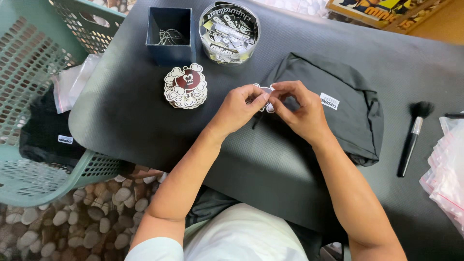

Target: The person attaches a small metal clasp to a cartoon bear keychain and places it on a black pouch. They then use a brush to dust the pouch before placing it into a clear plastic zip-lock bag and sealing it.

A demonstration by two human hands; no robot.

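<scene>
My left hand (239,108) and my right hand (299,113) meet over the dark mat (135,116), both pinching a small white cloud-shaped tag (266,90) with a dark string hanging below it. Just behind the hands lies a folded black garment (348,106) with a small white label (329,101). To the left of my left hand sits a stack of cloud-shaped tags (185,86) with a dark red cartoon face on top.
At the mat's far edge stand a dark blue box (170,35) holding strings and a clear round tub (229,33) of printed labels. A green plastic basket (34,96) with black clothes is at the left. A black brush (413,136) and clear bags (447,174) lie at the right.
</scene>
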